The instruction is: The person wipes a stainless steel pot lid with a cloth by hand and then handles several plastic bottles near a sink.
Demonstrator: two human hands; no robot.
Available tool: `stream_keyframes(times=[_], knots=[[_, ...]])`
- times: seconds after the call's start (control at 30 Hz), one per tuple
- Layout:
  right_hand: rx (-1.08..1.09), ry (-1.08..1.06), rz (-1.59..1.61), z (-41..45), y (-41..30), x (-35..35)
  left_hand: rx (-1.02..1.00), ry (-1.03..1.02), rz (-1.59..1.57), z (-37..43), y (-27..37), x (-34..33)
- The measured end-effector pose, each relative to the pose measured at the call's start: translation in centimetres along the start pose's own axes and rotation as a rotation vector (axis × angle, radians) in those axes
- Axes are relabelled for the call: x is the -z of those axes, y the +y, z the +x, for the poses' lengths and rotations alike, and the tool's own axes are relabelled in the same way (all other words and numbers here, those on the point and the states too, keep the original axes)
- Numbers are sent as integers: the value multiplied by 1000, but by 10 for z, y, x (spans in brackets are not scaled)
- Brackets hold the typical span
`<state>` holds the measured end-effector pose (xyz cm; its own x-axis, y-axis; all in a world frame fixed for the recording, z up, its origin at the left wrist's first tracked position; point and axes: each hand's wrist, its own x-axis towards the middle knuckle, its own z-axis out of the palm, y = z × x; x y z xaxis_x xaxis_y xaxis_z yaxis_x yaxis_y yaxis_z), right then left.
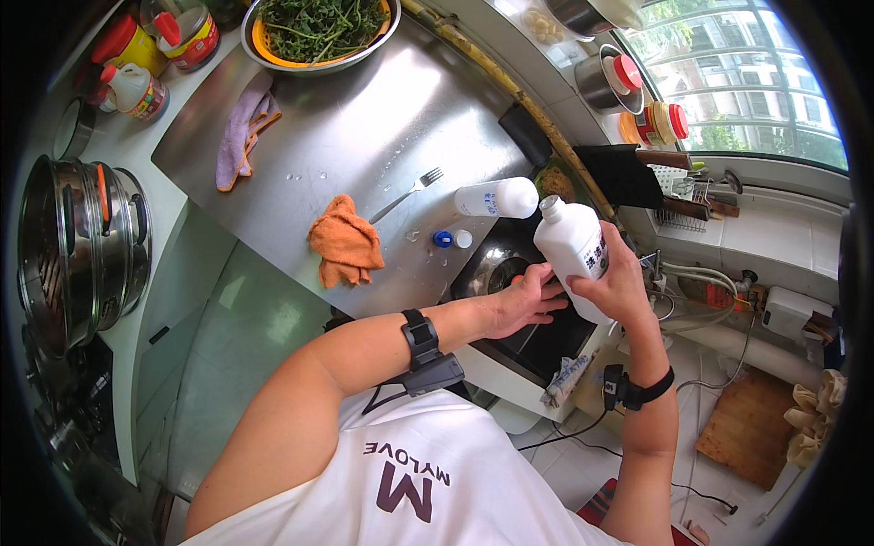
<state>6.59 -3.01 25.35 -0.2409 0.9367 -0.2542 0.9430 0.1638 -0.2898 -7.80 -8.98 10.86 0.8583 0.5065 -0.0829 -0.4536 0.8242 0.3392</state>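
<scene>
My right hand [618, 280] grips a white plastic bottle [570, 235] around its lower body. The bottle is tilted, its uncapped neck pointing up and left, and its label bears dark writing. Beside its lower part is my left hand [522, 307], empty with fingers spread; whether a fingertip touches the bottle I cannot tell. Both hands are over a black cooktop [502, 273] with a round burner. Left of the bottle's mouth, a second white bottle [491, 198] rests on the steel counter [328, 136]. Near it sit a blue cap [442, 239] and a white cap [463, 239].
On the counter are a fork [410, 194], an orange cloth [346, 242] and a lilac cloth [246, 133]. A bowl of leafy greens [321, 31] stands behind. Stacked steamer pots [82, 246] occupy the left. Jars [655, 123] line the windowsill. Hoses [710, 280] run at right.
</scene>
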Motion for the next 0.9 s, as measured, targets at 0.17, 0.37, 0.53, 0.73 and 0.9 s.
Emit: stream_keyframes(times=[0.17,0.37,0.53,0.73,0.9], knots=[[4,-4,-14,1,-1,3,-10,-12,-18,1,0,-2],[-18,-11,-36,3,-6,6,-21,-20,-40,2,0,-3],[-15,-10,-71,3,-8,8,-32,-30,-63,4,-1,-5],[-20,-31,-95,5,-11,11,-32,-45,-64,7,-1,-5],[-24,-26,-91,5,-10,13,-32,-38,-79,8,-1,-8]])
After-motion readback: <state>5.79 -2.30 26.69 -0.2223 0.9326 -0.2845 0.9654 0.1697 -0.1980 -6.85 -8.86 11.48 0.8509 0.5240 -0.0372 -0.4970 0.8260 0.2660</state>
